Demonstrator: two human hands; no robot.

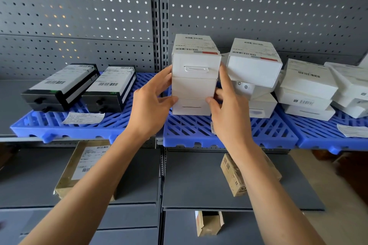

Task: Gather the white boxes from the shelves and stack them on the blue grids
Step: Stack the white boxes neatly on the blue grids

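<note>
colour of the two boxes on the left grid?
Black, with white barcode labels on top: the two boxes on the left blue grid. Head view.

Three blue grids (229, 131) — four black boxes (79, 87)

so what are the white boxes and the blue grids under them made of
White boxes: likely matte paperboard, given crisp folded edges and stuck-on barcode labels. Blue grids: apparently moulded plastic, uniform colour with a slight sheen, slatted lattice and scalloped front edge.
</note>
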